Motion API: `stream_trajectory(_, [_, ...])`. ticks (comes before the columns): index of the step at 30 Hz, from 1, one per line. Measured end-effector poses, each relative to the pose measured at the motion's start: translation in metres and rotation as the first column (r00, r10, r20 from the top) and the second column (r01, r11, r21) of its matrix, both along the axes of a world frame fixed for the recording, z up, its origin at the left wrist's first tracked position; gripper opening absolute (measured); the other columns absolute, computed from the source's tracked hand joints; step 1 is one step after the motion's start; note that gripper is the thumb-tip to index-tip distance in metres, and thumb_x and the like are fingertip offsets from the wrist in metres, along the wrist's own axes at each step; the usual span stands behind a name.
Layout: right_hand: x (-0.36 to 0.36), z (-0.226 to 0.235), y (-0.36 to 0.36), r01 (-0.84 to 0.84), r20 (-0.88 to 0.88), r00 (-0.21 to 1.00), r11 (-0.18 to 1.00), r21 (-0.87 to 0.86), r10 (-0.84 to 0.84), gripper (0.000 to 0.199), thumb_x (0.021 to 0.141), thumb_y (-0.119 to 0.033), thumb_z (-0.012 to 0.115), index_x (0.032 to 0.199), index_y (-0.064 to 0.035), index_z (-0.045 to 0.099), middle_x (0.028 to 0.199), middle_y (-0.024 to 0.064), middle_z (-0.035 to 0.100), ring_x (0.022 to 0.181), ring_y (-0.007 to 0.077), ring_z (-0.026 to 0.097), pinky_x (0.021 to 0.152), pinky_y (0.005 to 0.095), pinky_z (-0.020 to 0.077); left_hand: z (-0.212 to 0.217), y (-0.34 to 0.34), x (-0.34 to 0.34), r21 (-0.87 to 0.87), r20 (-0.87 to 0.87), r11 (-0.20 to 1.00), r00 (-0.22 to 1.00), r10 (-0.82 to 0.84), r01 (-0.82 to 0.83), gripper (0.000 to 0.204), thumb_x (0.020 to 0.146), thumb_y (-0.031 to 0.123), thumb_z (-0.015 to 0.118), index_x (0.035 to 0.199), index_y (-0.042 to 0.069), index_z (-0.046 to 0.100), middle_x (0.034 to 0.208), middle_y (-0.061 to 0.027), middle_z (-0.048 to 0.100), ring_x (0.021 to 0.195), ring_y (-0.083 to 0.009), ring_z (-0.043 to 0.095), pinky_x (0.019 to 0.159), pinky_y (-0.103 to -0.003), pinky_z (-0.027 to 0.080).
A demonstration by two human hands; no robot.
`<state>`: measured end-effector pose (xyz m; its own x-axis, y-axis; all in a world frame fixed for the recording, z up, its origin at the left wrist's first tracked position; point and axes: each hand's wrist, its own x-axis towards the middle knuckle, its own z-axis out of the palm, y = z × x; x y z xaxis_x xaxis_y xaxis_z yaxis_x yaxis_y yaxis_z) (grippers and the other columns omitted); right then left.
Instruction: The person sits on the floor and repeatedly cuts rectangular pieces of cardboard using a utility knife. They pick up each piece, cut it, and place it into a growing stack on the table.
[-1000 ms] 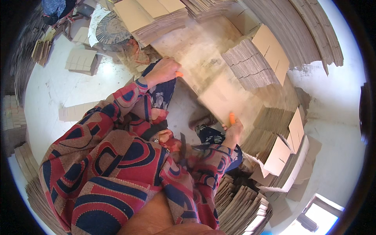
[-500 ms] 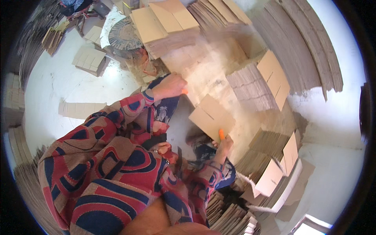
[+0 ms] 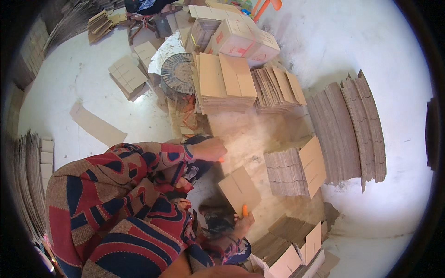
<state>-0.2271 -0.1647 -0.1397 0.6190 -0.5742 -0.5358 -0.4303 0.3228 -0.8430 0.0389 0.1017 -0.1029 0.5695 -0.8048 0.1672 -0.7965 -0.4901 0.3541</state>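
Note:
A flat brown cardboard piece (image 3: 239,187) with a slit across it lies tilted over the work surface. My right hand (image 3: 243,225) pinches its near edge, an orange cover showing on one digit. Beyond the sheet's far left corner is my left hand (image 3: 208,149), its fingers curled together and palm down. A bit of orange shows at its fingertips; whether anything is held there is hidden. Right of the sheet stands a stack of cut cardboard (image 3: 285,173), with a slitted sheet (image 3: 313,167) leaning on its end.
Cardboard stacks (image 3: 227,83) line the far side of the wooden work surface (image 3: 241,134), with a printed carton (image 3: 243,41) behind. Tall piles (image 3: 336,132) stand at right, more slitted pieces (image 3: 285,262) near right. A round ribbed object (image 3: 178,74) sits far left; a loose strip (image 3: 97,124) lies on the floor.
The whole view has shifted, bringing the far cartons into sight. Both hands keep nearly the same places around the cardboard piece, which stays in my right hand.

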Motion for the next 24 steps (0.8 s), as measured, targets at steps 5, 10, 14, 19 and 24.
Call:
stream_trajectory(5, [0.011, 0.002, 0.005, 0.046, -0.043, 0.998, 0.997, -0.059, -0.049, 0.033, 0.095, -0.023, 0.034, 0.106, -0.0001, 0.056, 0.082, 0.0139, 0.065, 0.048, 0.0225, 0.06, 0.036, 0.028, 0.0448, 0.012, 0.008, 0.001, -0.248, -0.185, 0.966, 0.982, 0.031, -0.077, 0.054, 0.081, 0.043, 0.071, 0.119, 0.006, 0.06, 0.077, -0.0138, 0.064, 0.078, -0.0325, 0.061, 0.07, -0.041, 0.047])
stream_trajectory(10, [0.011, -0.005, -0.005, 0.053, -0.08, 0.995, 0.998, -0.038, -0.056, 0.04, 0.095, -0.031, 0.037, 0.108, 0.001, 0.056, 0.086, 0.015, 0.065, 0.049, 0.0223, 0.061, 0.036, 0.0285, 0.0463, 0.085, 0.007, -0.032, -0.586, -0.506, 0.784, 0.848, -0.159, -0.203, 0.073, 0.076, 0.029, 0.08, 0.137, 0.006, 0.045, 0.09, -0.0126, 0.069, 0.08, -0.0217, 0.066, 0.07, -0.034, 0.05])
stream_trajectory(14, [-0.005, 0.004, -0.004, 0.116, -0.057, 0.991, 0.992, -0.047, -0.119, 0.033, 0.096, -0.023, 0.036, 0.107, 0.0011, 0.056, 0.087, 0.0148, 0.065, 0.049, 0.0221, 0.062, 0.037, 0.0279, 0.0473, 0.204, 0.016, -0.08, -0.934, 0.109, 0.277, 0.921, -0.373, 0.223, 0.053, 0.084, 0.029, 0.071, 0.127, 0.004, 0.051, 0.094, -0.004, 0.065, 0.077, -0.0161, 0.06, 0.069, -0.027, 0.046])
stream_trajectory(19, [0.023, 0.01, 0.018, 0.093, -0.002, 0.996, 0.995, -0.028, -0.093, 0.027, 0.097, -0.011, 0.034, 0.107, -0.0003, 0.056, 0.088, 0.0138, 0.065, 0.051, 0.0225, 0.064, 0.037, 0.0264, 0.0479, 0.337, 0.102, -0.113, -0.663, 0.726, -0.2, 0.685, 0.065, 0.721, 0.043, 0.088, 0.049, 0.06, 0.104, 0.01, 0.062, 0.092, -0.001, 0.062, 0.082, -0.013, 0.057, 0.069, -0.029, 0.045])
stream_trajectory(24, [0.009, 0.004, 0.013, 0.106, -0.003, 0.994, 0.994, -0.04, -0.107, 0.026, 0.097, -0.013, 0.035, 0.108, -0.0017, 0.056, 0.087, 0.0139, 0.065, 0.051, 0.0233, 0.064, 0.037, 0.0276, 0.0482, 0.339, 0.107, -0.109, -0.637, 0.732, -0.267, 0.676, 0.087, 0.724, 0.043, 0.087, 0.048, 0.061, 0.105, 0.009, 0.062, 0.093, -0.002, 0.062, 0.083, -0.0144, 0.057, 0.07, -0.03, 0.046])
